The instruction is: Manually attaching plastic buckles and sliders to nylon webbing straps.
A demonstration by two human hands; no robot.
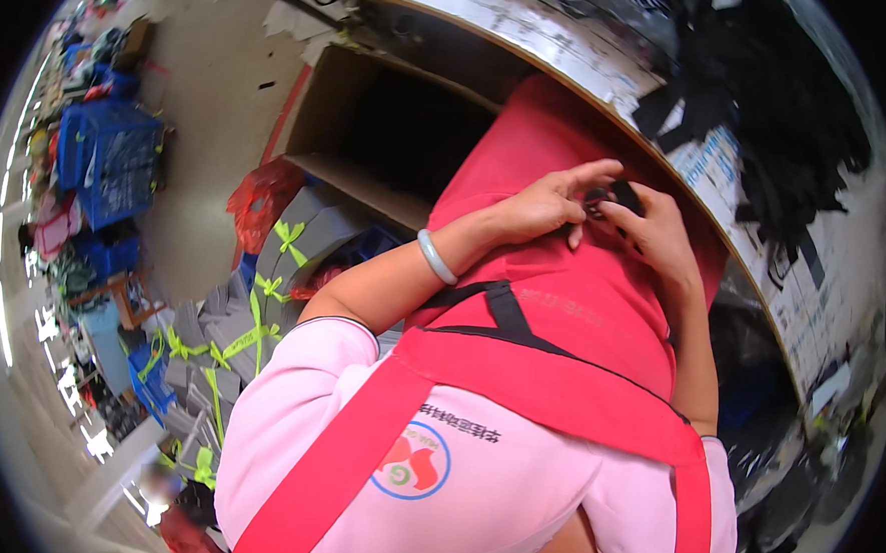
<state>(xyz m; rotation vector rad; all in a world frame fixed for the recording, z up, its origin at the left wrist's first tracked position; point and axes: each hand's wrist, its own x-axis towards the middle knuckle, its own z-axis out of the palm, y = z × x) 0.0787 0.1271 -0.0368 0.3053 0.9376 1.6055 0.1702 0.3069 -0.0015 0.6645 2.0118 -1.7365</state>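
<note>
My left hand (557, 204) and my right hand (656, 231) meet above the red apron (563, 273) over my lap, close to the table edge. Between them is a small black piece (625, 195), like a strip of webbing or a small fastener; fingers cover most of it, so its exact kind is unclear. My right hand pinches it between thumb and fingers. On the other side, my left thumb and fingers close on its end, while the index finger points outward. A pale bangle (436, 257) circles my left wrist.
Many black strips (792, 125) lie heaped on the white-topped table (584, 69) to the right. An open cardboard box (316, 110) stands under the table. At left are grey bundles (315, 225) tied with yellow-green ribbon, a red plastic bag (265, 202) and a blue crate (113, 164).
</note>
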